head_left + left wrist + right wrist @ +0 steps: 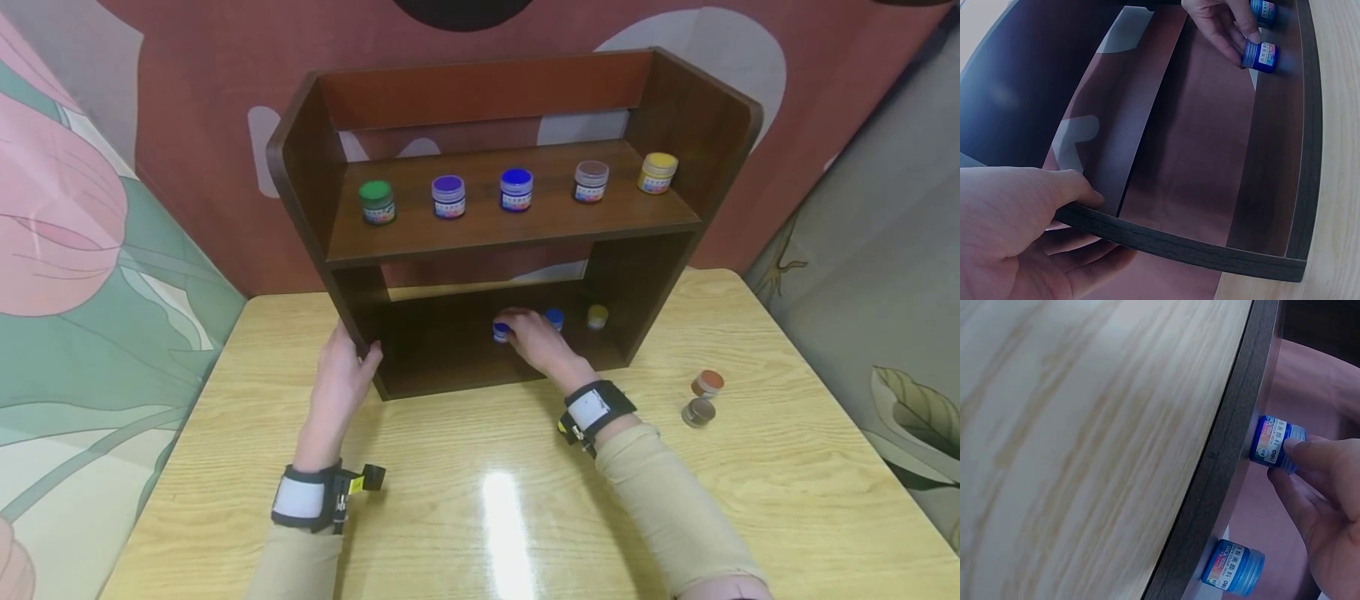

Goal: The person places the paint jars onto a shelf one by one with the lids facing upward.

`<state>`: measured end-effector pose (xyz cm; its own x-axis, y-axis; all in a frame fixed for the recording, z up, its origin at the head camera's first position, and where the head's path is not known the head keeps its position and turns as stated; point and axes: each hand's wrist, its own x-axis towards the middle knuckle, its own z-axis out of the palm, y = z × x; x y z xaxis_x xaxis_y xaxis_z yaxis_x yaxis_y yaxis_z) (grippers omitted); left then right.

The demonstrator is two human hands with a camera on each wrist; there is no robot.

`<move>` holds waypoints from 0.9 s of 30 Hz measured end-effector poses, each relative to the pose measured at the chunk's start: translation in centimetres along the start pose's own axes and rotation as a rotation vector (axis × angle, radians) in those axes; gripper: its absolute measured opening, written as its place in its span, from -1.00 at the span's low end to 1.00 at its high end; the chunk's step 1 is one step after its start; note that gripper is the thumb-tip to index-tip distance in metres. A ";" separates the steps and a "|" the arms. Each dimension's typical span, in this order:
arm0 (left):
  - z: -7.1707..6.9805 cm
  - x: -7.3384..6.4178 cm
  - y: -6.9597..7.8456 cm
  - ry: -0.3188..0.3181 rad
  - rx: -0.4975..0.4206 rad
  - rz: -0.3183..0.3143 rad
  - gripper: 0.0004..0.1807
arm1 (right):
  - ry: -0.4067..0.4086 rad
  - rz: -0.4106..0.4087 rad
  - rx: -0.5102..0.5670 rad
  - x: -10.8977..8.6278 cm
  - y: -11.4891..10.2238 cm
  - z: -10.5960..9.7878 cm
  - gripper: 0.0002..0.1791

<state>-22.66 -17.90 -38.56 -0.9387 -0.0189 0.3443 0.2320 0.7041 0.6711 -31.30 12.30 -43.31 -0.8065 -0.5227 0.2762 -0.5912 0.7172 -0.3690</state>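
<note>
On the lower board of a dark brown two-tier shelf (450,242), my right hand (536,340) pinches a dark blue paint jar (1275,442) between thumb and fingers. The jar stands upright, its base at the board. Just right of it is a lighter blue paint jar (1233,567), and a yellow-lidded jar (597,317) stands farther right. My left hand (347,367) grips the front edge of the shelf's left side panel (1179,247), thumb on the inner side and fingers outside.
Along the upper board stand several jars: green (377,202), purple (448,197), blue (516,190), a dark one (591,181) and yellow (657,172). An orange-lidded jar (707,384) and a brown jar (698,412) sit on the wooden table (450,500), right of the shelf.
</note>
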 end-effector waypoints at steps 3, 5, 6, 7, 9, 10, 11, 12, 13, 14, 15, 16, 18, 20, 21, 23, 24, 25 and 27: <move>0.0 0.0 0.0 0.002 -0.002 0.001 -0.54 | -0.003 0.006 -0.002 0.0 -0.1 -0.1 -0.70; 0.0 -0.1 0.0 0.001 0.000 -0.001 -0.54 | -0.008 0.013 0.000 -0.1 -0.2 -0.1 -0.70; 0.0 -0.1 0.0 0.001 0.001 -0.002 -0.54 | -0.011 0.018 0.003 -0.1 -0.2 -0.2 -0.69; 0.0 -0.1 0.0 0.001 0.004 -0.004 -0.54 | -0.012 0.021 0.006 -0.1 -0.3 -0.2 -0.68; 0.0 -0.1 0.1 -0.002 0.008 -0.007 -0.53 | -0.014 0.028 0.012 -0.2 -0.3 -0.3 -0.65; 0.0 -0.2 0.1 -0.003 0.009 -0.008 -0.53 | -0.014 0.028 0.012 -0.2 -0.3 -0.3 -0.63; 0.0 -0.2 0.1 -0.003 0.010 -0.009 -0.53 | -0.009 0.028 0.013 -0.2 -0.3 -0.4 -0.62; 0.0 -0.2 0.1 -0.004 0.013 -0.008 -0.53 | -0.002 0.028 0.012 -0.3 -0.3 -0.4 -0.61; 0.0 -0.2 0.1 -0.005 0.012 -0.007 -0.53 | 0.006 0.027 0.011 -0.4 -0.3 -0.5 -0.60; 0.0 -0.2 0.1 -0.005 0.011 -0.006 -0.54 | 0.015 0.024 0.012 -0.4 -0.2 -0.6 -0.60; 0.0 -0.2 0.1 -0.004 0.010 -0.003 -0.54 | 0.026 0.019 0.012 -0.5 -0.2 -0.7 -0.60; 0.0 -0.2 0.1 -0.004 0.008 -0.002 -0.54 | 0.036 0.015 0.012 -0.6 -0.2 -0.8 -0.60; 0.0 -0.2 0.1 -0.004 0.007 0.001 -0.55 | 0.050 0.010 0.017 -0.8 -0.2 -1.0 -0.62; 0.0 -0.2 0.1 -0.002 0.005 0.000 -0.55 | 0.059 0.009 0.020 -1.1 -0.2 -1.3 -0.63; 0.0 -0.2 0.1 -0.001 0.005 -0.001 -0.55 | 0.062 0.011 0.017 -1.2 -0.2 -1.5 -0.64; 0.0 -0.2 0.1 0.000 0.006 -0.006 -0.56 | 0.069 0.016 0.010 -1.5 -0.3 -1.8 -0.64; -0.1 -0.2 0.1 0.000 0.005 -0.009 -0.56 | 0.074 0.019 0.005 -1.7 -0.4 -1.9 -0.64; -0.1 -0.2 0.1 0.000 0.005 -0.012 -0.56 | 0.079 0.020 0.002 -1.8 -0.4 -2.1 -0.64; -0.1 -0.2 0.1 -0.001 0.003 -0.017 -0.55 | 0.092 0.023 -0.001 -2.1 -0.5 -2.3 -0.64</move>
<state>-22.47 -17.89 -38.49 -0.9426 -0.0298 0.3325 0.2158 0.7056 0.6750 -29.35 14.11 -41.67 -0.8160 -0.4616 0.3479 -0.5724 0.7290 -0.3753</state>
